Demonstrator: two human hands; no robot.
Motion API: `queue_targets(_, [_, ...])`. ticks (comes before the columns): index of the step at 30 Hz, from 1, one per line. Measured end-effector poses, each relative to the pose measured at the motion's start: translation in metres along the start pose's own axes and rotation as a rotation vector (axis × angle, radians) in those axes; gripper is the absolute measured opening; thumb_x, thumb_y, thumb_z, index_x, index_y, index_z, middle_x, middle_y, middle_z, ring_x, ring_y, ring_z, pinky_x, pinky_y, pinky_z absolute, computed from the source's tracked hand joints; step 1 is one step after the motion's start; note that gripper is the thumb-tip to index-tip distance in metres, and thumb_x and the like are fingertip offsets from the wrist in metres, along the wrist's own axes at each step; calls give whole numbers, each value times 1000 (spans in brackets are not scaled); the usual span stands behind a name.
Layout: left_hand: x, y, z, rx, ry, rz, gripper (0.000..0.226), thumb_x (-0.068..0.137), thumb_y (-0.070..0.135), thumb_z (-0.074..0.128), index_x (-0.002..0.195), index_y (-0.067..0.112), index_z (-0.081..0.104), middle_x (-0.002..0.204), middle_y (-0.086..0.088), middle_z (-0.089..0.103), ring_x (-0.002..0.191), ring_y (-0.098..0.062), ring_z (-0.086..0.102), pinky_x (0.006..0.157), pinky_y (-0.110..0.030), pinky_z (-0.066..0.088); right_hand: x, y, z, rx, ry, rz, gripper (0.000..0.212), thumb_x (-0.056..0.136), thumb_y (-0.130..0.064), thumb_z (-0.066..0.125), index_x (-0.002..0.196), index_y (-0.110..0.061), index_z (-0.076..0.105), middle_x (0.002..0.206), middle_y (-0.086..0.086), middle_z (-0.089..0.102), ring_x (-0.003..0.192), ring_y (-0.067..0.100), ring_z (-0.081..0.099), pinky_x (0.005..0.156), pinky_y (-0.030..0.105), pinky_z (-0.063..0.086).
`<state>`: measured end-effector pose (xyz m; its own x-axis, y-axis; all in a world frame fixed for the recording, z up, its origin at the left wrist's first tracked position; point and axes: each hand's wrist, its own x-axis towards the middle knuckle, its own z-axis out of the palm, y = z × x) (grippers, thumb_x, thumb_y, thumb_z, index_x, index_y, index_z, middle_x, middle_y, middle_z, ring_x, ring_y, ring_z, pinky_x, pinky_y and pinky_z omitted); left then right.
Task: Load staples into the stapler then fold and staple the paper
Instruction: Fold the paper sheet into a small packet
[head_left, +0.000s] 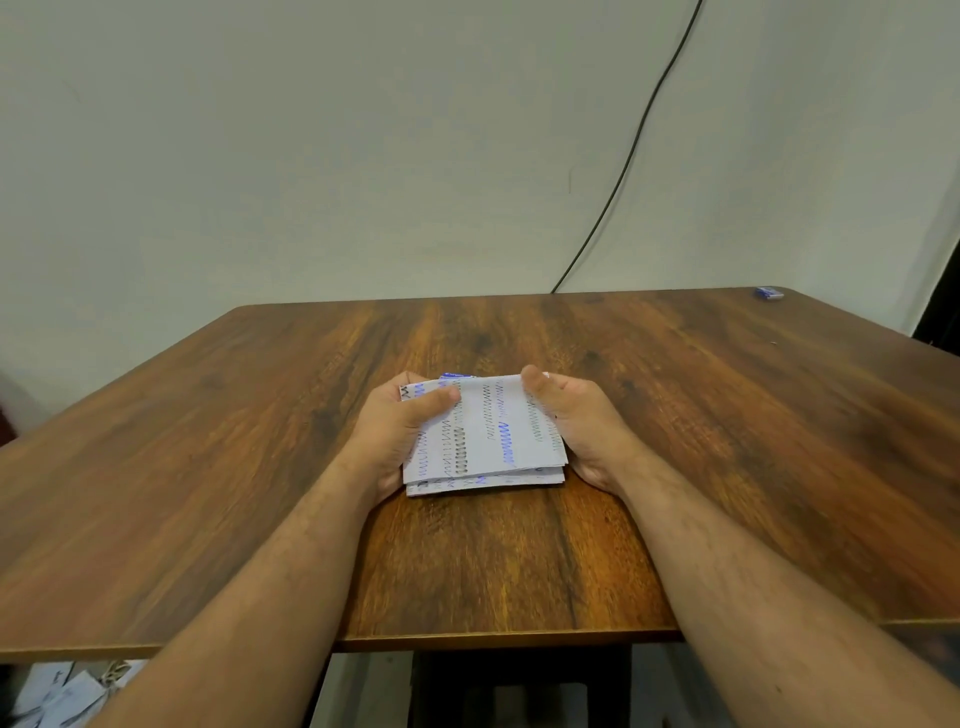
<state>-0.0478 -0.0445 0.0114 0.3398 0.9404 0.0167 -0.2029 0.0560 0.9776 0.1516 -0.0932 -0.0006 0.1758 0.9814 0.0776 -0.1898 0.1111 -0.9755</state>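
1. At the far left, below the near edge of the surface (218, 467), I see loose sheets of scribbled paper (57, 693) lying on the floor.
2. My left hand (400, 431) sits at the left side of a folded stack of paper (488, 441) in the middle of the surface. Its thumb (434, 402) presses down on top of the stack near the far left corner, and its fingers curl round the far edge, so this hand is clamped on the stack.
3. The stack is several layers thick, with its near edge resting on the wood and its far edge raised a little. It is white, covered in black and blue zigzag scribbles.
4. Just behind the stack's far edge, between my two hands, a small blue thing (457, 375) peeks out; most of it is hidden and I cannot tell what it is.
5. My right hand (574, 421) cups the right side of the stack, palm turned inward, thumb (535, 382) raised at the far right corner and touching the top sheet. It holds the stack's edge; the fingers underneath are hidden.
6. A black cable (631, 156) runs down the pale wall (311, 156) and drops behind the surface.
7. At the far right corner lies a small blue box (769, 293), well apart from my hands.
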Motion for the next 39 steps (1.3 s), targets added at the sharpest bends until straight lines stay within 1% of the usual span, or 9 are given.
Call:
queue_targets(6, [-1, 2, -1, -40, -26, -25, 22, 85, -5, 71, 81, 9, 55, 95, -26, 74, 79, -34, 74, 63, -40, 64, 0, 1, -1, -27, 19, 2, 14, 98, -8, 60, 100, -4, 74, 98, 15, 79, 86, 25, 76, 77, 38, 62])
queue_targets(10, [-1, 3, -1, -100, -50, -26, 14, 89, 0, 68, 101, 6, 68, 101, -25, 74, 82, -33, 75, 70, -42, 64, -1, -1, -1, -30, 49, 14, 14, 96, 0, 61, 100, -1, 73, 93, 15, 79, 81, 25, 76, 72, 36, 62])
queue_targets(13, [-3, 5, 2, -101, -75, -41, 25, 96, 20, 63, 109, 2, 72, 107, -26, 75, 92, -37, 72, 80, -45, 60, -1, -3, -3, -60, 70, 23, 15, 96, 0, 60, 103, -3, 73, 99, 16, 79, 89, 29, 76, 75, 38, 61])
queue_targets(16, [-4, 5, 4, -88, -21, -21, 17, 96, 9, 61, 100, 0, 75, 104, -26, 75, 89, -34, 72, 76, -41, 62, -1, -3, -2, -66, 79, 33, 15, 97, -1, 59, 103, -3, 72, 100, 17, 79, 92, 32, 76, 81, 44, 61])
queue_targets(20, [0, 0, 2, -80, 27, 5, 21, 93, 4, 66, 110, -5, 73, 106, -27, 75, 94, -37, 73, 80, -43, 62, -2, -4, -1, -21, 61, 4, 12, 97, -8, 62, 101, -5, 73, 99, 16, 79, 88, 29, 76, 86, 47, 59])
queue_targets(26, [-1, 1, 6, -33, 63, 19, 20, 90, 1, 68, 107, -10, 70, 98, -27, 75, 80, -32, 72, 64, -36, 62, -2, -1, 0, -32, 59, -4, 9, 93, -8, 68, 98, -2, 74, 96, 19, 78, 81, 27, 75, 83, 46, 58])
queue_targets(32, [0, 1, 6, 86, 30, 14, 9, 89, -3, 66, 95, -7, 71, 86, -21, 74, 68, -25, 70, 56, -27, 57, -6, -5, 1, -121, 78, 10, 10, 90, -6, 70, 81, -6, 72, 82, 16, 77, 64, 21, 73, 58, 29, 55])
queue_targets(35, [1, 1, 7, 148, 14, 27, 10, 87, -1, 69, 93, -7, 74, 88, -23, 76, 71, -27, 70, 58, -28, 56, -7, -5, 0, -202, 77, 4, 20, 90, -9, 69, 71, -15, 72, 77, 11, 77, 63, 20, 71, 59, 30, 51])
queue_targets(39, [-4, 3, 13, 266, -41, 2, 15, 84, 5, 77, 95, -5, 77, 87, -17, 79, 64, -19, 74, 51, -23, 56, -6, -5, -1, -266, 66, -6, 25, 89, -12, 70, 66, -22, 73, 73, 5, 77, 65, 20, 71, 66, 36, 51])
